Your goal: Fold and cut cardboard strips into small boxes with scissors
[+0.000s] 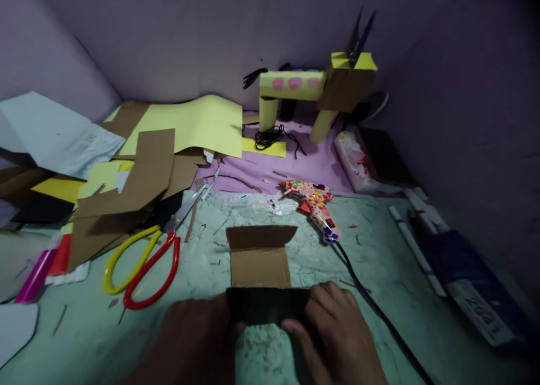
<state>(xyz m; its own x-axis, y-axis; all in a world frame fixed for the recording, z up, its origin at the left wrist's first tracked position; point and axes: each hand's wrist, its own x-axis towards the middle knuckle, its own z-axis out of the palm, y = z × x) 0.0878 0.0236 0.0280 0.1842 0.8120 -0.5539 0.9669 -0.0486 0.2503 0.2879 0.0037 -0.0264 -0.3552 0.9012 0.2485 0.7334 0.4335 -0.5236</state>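
Cardboard piece [259,268], matte, folded, long axis fore-and-aft, black flap nearest, left hand [198,331] and right hand [335,331] gripping flap ends

Both hands, left [202,328] and right [333,328], grip a folded cardboard piece [260,267] with a dark near flap, low over the desk [211,278]. Open scissors [152,255] (one yellow loop, one red) lie left. Floral glue gun [314,205] lies beyond, to the right. Spotted yellow animal model [295,85] stands at the back.
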